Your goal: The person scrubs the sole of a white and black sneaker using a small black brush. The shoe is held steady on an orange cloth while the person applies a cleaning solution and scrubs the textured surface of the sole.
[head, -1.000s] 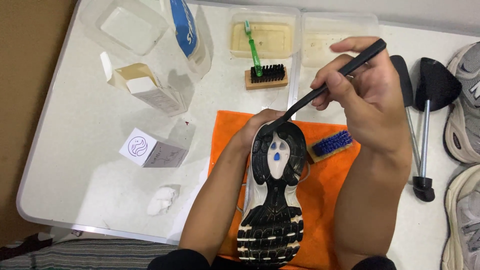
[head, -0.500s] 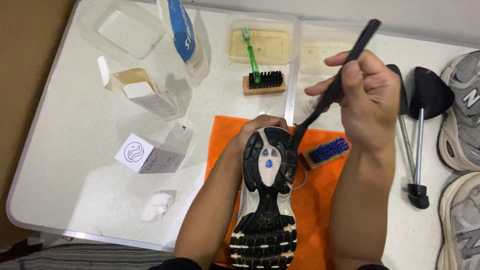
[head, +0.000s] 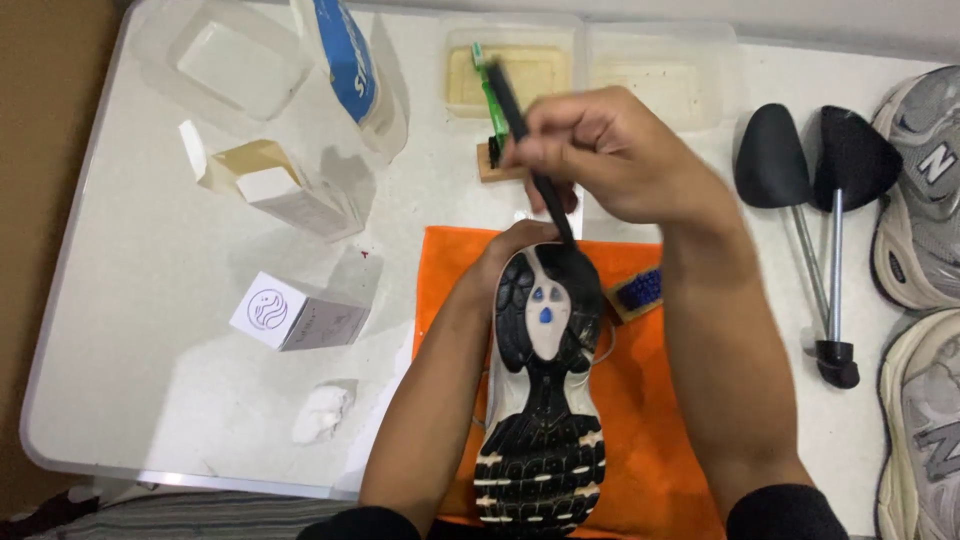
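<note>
Fingers, right hand point(head: 610, 160): curling tight around a thin black brush point(head: 530, 150), its tip touching the sole.
Fingers, left hand point(head: 515, 245): wrapping the heel end of the shoe point(head: 545, 390), steadying it.
Shoe: lying sole-up on an orange cloth point(head: 660, 420), on the white table point(head: 150, 300).
Beside: blue-bristled brush point(head: 638, 292) sitting just right of the shoe.

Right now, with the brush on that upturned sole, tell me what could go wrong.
1. The left hand steadies the shoe only at its far end, so a hard stroke could twist it on the orange cloth.
2. The right hand holds the black brush close to the open trays; a wide swing might knock them or flick dirt in.
3. The blue-bristled brush lies right beside the sole and could get bumped.
</note>
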